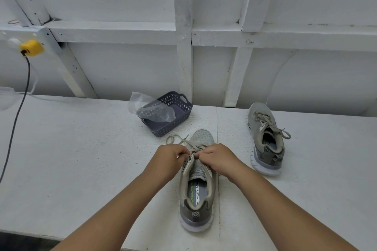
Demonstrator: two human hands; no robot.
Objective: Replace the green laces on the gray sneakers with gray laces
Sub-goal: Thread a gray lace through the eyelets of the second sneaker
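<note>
Your left hand (172, 156) and right hand (214, 156) pinch the lace (175, 138) on the near sneaker (196, 185); uneven pulls could leave lopsided ends.

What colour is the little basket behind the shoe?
The basket is dark bluish-purple, with a cut-out lattice pattern, seen in the head view.

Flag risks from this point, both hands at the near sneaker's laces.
1. The near sneaker sits free on the table; both hands, left hand and right hand, pinch its lace, so a hard pull could drag it.
2. The loose lace loop could snag mid-pull.
3. Lace colour is unclear here; the far sneaker looks similar, a mix-up risk.
</note>
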